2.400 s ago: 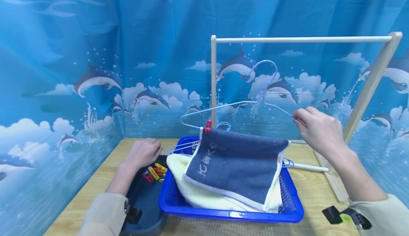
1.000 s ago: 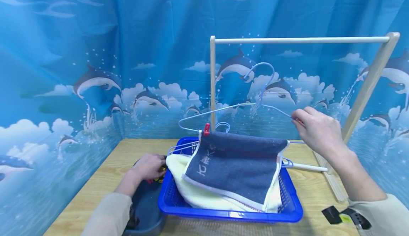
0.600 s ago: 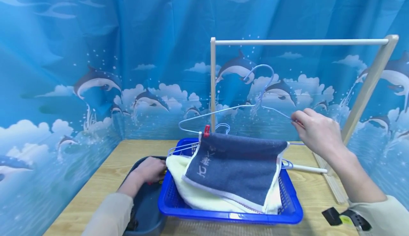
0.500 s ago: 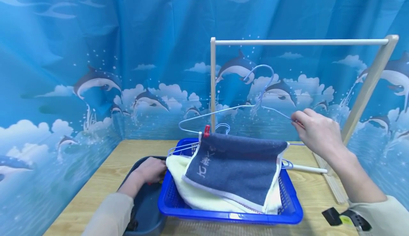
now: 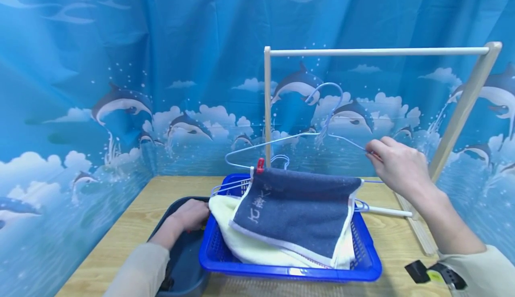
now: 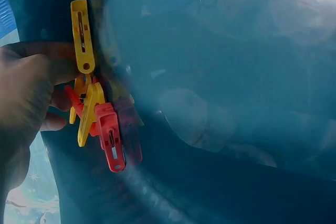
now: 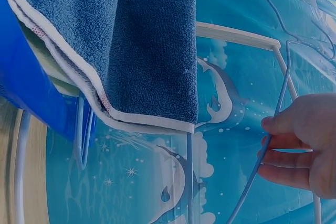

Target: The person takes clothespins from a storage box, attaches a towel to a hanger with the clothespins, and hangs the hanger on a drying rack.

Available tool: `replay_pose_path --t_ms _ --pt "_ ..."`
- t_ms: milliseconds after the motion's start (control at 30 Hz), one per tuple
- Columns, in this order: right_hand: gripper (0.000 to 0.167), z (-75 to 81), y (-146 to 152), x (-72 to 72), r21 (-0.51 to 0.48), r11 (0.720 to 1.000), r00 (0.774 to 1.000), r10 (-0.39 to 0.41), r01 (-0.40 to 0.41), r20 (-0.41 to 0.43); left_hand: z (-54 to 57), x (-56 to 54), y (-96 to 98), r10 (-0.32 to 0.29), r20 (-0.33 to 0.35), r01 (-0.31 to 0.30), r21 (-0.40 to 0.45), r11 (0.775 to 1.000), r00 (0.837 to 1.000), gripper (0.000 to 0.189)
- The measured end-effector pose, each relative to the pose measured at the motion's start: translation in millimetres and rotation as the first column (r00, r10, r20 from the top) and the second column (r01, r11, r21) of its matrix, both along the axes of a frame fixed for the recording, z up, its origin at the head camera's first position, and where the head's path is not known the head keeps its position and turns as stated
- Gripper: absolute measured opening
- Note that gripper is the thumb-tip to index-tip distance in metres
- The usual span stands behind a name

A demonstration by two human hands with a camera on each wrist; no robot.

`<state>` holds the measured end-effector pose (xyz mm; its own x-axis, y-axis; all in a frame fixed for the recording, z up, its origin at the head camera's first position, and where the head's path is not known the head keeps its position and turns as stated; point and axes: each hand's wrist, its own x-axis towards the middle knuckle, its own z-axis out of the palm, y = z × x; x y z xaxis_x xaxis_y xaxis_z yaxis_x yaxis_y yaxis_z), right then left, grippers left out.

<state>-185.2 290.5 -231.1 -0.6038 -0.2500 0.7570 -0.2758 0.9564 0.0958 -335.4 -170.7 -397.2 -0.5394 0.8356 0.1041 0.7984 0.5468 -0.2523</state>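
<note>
My right hand (image 5: 402, 165) pinches one sloping arm of a blue wire hanger (image 5: 277, 140); the right wrist view shows the thumb and fingertips on the wire. A dark blue towel (image 5: 301, 212) with white edging hangs folded over the hanger's lower bar. One red clothespin (image 5: 260, 165) clips its left end; no clip shows at its right end. My left hand (image 5: 189, 216) is down in the dark tray (image 5: 185, 261). In the left wrist view its thumb and finger meet at a yellow clothespin (image 6: 83, 35), above other yellow ones and a red clothespin (image 6: 110, 137).
A blue basket (image 5: 281, 270) stands right of the tray, with a pale yellow towel (image 5: 249, 243) and more wire hangers (image 5: 229, 187) in it. Behind it, a wooden rack (image 5: 378, 52) spans the back right of the table (image 5: 137, 225). A dolphin-print curtain (image 5: 181, 86) hangs behind.
My left hand has gone from above the tray's edge down and right into it, over the clothespins, and has stayed there lately. The hanger in my right hand has sunk slightly.
</note>
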Motion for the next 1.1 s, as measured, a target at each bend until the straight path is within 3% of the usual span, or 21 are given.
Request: replay_pose_path --t_ms 200,533,800,1000,1100 --pt "0.014 -0.4 1.0 -1.3 0.005 1.000 1.000 -0.002 0.002 0.002 2.9 0.3 0.3 -0.012 -0.022 0.012 0.013 1.000 1.000 0.020" --pt "0.013 0.2 1.2 -0.9 -0.002 1.000 1.000 -0.015 0.015 0.023 12.0 2.9 -5.6 0.106 0.049 -0.110 0.083 0.990 0.993 0.020" --pt "0.013 0.2 1.6 -1.0 -0.002 1.000 1.000 -0.012 0.012 0.020 16.0 0.9 -12.2 0.107 0.010 -0.107 0.205 0.973 0.994 0.017" --pt "0.013 -0.3 1.7 -1.1 0.001 1.000 1.000 -0.008 0.008 0.019 25.3 3.5 -13.2 0.119 -0.014 -0.112 0.247 0.963 0.993 0.007" --pt "0.013 -0.4 1.7 -1.2 0.001 1.000 1.000 -0.005 0.005 0.017 28.6 4.3 -14.7 0.135 -0.033 -0.122 0.259 0.958 0.990 0.012"
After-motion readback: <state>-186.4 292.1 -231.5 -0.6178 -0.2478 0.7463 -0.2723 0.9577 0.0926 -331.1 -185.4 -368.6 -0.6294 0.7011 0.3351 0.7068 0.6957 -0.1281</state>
